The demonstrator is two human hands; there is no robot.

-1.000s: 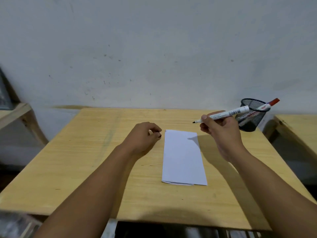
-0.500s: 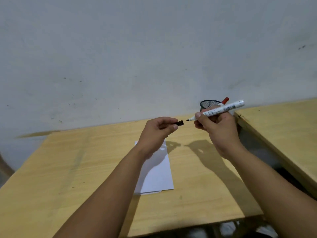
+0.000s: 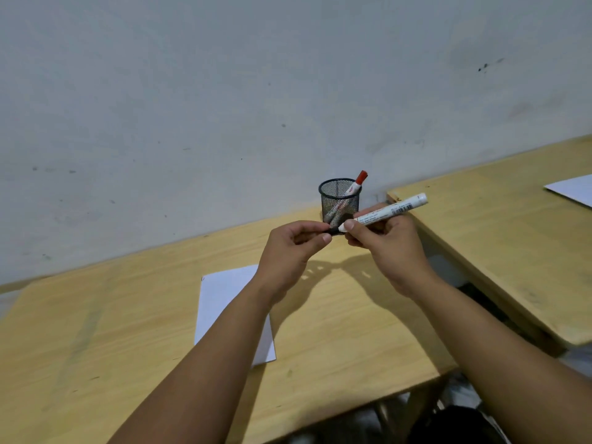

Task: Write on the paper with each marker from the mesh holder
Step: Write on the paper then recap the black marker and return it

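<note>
Hands meet above the desk (image 3: 320,331), raised, forearms coming in from the lower corners. Left hand (image 3: 290,251) curled, thumb and forefinger pinched on a small black cap (image 3: 333,231). Right hand (image 3: 389,243) closed around a white marker (image 3: 384,213), thumb on top near the tip end, other fingers wrapped beneath. Marker slants up to the right, rear end free past the knuckles, tip end pointing left into the cap; cap and barrel touch, but whether the cap is fully seated cannot be told. Barrel carries a barcode and lines of small print, too small to read. Behind the hands, at the far edge of the desk by the wall (image 3: 224,107), stands a black mesh holder (image 3: 339,195), upright, its lower part hidden by the fingers. One red-capped marker (image 3: 357,184) leans in it, cap up past the rim to the right; its label is unreadable. Paper (image 3: 221,293) lies flat on the desk below and left of the hands, partly covered by the left forearm, a faint red mark at its far left corner. Second desk (image 3: 496,245) stands to the right, with a white sheet (image 3: 573,189) at the frame edge.
</note>
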